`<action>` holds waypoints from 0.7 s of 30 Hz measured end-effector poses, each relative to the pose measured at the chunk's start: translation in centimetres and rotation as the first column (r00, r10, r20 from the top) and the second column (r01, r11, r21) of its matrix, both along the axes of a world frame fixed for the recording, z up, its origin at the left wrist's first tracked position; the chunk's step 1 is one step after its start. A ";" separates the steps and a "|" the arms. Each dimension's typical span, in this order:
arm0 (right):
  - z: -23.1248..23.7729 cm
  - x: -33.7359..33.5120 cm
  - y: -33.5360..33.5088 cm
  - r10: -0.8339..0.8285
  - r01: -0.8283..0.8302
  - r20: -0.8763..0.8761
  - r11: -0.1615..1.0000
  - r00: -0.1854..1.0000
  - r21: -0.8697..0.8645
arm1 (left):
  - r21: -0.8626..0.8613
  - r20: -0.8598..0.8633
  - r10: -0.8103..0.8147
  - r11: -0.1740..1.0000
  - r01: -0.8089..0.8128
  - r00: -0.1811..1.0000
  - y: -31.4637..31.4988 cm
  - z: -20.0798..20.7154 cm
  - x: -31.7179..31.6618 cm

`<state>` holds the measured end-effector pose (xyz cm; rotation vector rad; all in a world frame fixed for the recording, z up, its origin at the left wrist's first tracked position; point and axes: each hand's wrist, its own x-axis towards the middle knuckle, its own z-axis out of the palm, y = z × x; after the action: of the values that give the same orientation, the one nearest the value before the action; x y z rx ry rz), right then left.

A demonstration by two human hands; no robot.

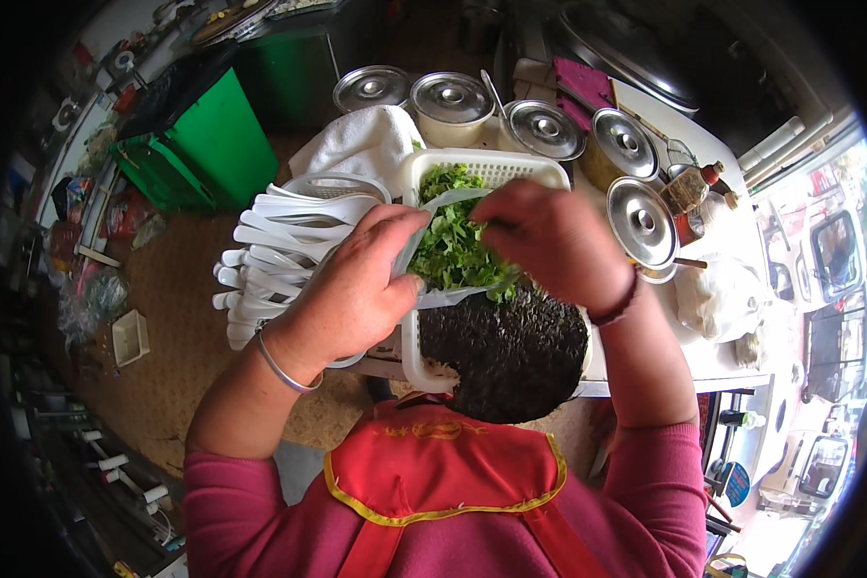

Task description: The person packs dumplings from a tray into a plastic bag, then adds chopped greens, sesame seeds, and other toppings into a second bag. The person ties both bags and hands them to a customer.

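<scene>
Clearly, the left hand (pixel 361 284) has its fingers closed on the near-left edge of a translucent, thin plastic bag (pixel 445 298) that gapes around chopped, bright green leafy herbs (pixel 453 246). Opposite it, the right hand (pixel 559 236) hangs over the herbs' right side with its fingers curled and bunched close together; they are blurred, and I cannot tell whether they grip anything. Bag and herbs sit at the white, perforated plastic basket (pixel 410 354), between the two hands. Just nearer the body, a dark, rounded, flaky sheet (pixel 511 361) lies in the basket and reaches past its front rim. White, long-handled spoons (pixel 294 236) are heaped left of the left hand. Round, metal-lidded containers (pixel 453 96) line the far side of the white table (pixel 708 364).
</scene>
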<state>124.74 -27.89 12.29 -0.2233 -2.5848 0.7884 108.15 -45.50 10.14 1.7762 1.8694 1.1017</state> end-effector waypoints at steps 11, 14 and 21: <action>-1.2 0.2 1.5 -0.103 0.074 -0.040 0.893 0.994 -0.445 | 0.019 0.003 0.024 1.000 -0.024 1.000 -0.2 -0.7 -0.4; 0.3 1.3 3.9 -0.286 0.106 -0.279 0.848 0.917 -0.519 | 0.048 -0.039 0.037 0.998 -0.035 0.999 -0.2 -0.7 -0.5; -4.7 0.5 8.5 -0.498 0.472 0.284 0.867 0.819 0.159 | -0.088 0.153 0.048 0.996 -0.035 0.987 -0.3 0.7 0.2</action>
<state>125.25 -19.38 7.59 -1.0181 -2.6523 0.4809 108.36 -45.75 10.87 1.5650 1.8387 1.1234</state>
